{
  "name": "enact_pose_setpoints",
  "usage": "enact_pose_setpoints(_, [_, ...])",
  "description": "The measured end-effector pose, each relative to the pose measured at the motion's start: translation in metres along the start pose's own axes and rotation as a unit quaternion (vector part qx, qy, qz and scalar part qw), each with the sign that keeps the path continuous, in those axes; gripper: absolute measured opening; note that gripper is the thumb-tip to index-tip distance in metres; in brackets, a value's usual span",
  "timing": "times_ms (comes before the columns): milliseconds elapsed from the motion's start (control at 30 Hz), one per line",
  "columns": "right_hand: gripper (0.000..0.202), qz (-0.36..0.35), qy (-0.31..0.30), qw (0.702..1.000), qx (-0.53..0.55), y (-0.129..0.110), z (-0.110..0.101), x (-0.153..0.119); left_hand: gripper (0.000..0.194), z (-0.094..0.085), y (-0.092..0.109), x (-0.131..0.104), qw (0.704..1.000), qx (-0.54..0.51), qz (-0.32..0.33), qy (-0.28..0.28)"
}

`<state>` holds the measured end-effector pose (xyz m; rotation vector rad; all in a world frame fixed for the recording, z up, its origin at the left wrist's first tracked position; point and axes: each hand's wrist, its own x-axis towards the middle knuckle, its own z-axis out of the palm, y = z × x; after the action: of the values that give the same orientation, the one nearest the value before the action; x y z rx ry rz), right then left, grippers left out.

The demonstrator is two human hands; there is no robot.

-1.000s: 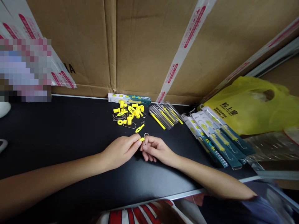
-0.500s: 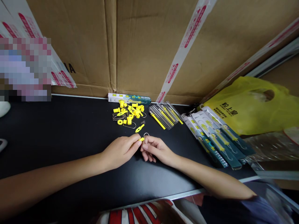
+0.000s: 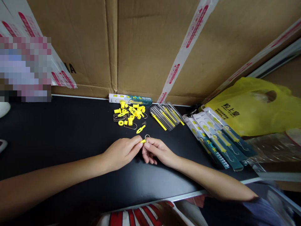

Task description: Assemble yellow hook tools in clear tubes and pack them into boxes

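Observation:
Between its thumb and fingers, my left hand [image 3: 125, 150] pinches a small yellow plastic piece [image 3: 143, 141]. My right hand [image 3: 160, 151] grips a bent metal wire hook [image 3: 147, 136], its curved end standing up above the fingertips. Hook and yellow piece meet where the fingertips come together; whether the wire passes through the piece is too small to tell. Just beyond the hands lie a loose yellow connector [image 3: 140, 129] and a small coil spring [image 3: 144, 123]. Farther back is a pile of yellow plastic parts [image 3: 130, 121] mixed with wire hooks.
Clear tubes with yellow rods [image 3: 166, 116] lie right of the pile. A spring scale box [image 3: 130, 99] rests against the cardboard [image 3: 141, 47]. More boxed spring scales [image 3: 215, 138] and a yellow plastic bag [image 3: 256, 106] are at the right. A pale object [image 3: 4, 110] sits far left.
The wire hook has shifted slightly and more of its lower loop shows below my right fingertips. My right hand has edged a little; the left is almost still.

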<state>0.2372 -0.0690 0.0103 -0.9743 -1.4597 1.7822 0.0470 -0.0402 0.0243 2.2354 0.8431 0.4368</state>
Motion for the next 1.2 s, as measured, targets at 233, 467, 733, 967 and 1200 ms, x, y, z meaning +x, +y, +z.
enact_pose_setpoints(233, [0.031,-0.005,-0.013,1.000,-0.021,-0.001,0.000,-0.002,0.026,0.000,-0.001,-0.001,1.000,-0.001,0.007,0.002])
enact_pose_setpoints(467, [0.033,-0.012,-0.007,0.999,-0.042,-0.002,0.003,-0.003,0.026,0.001,-0.001,-0.001,1.000,0.006,0.003,0.005])
enact_pose_setpoints(733, [0.032,-0.032,-0.016,0.999,-0.015,0.004,0.003,-0.002,0.025,0.001,0.001,-0.001,1.000,-0.015,-0.006,0.009])
enact_pose_setpoints(967, [0.033,-0.035,0.006,0.999,-0.001,0.003,0.005,0.000,0.024,0.001,0.003,-0.002,0.999,-0.041,-0.017,0.021])
enact_pose_setpoints(1200, [0.036,-0.040,0.021,0.999,0.019,0.002,0.012,0.001,0.022,0.006,0.003,-0.004,0.999,-0.036,-0.008,0.024])
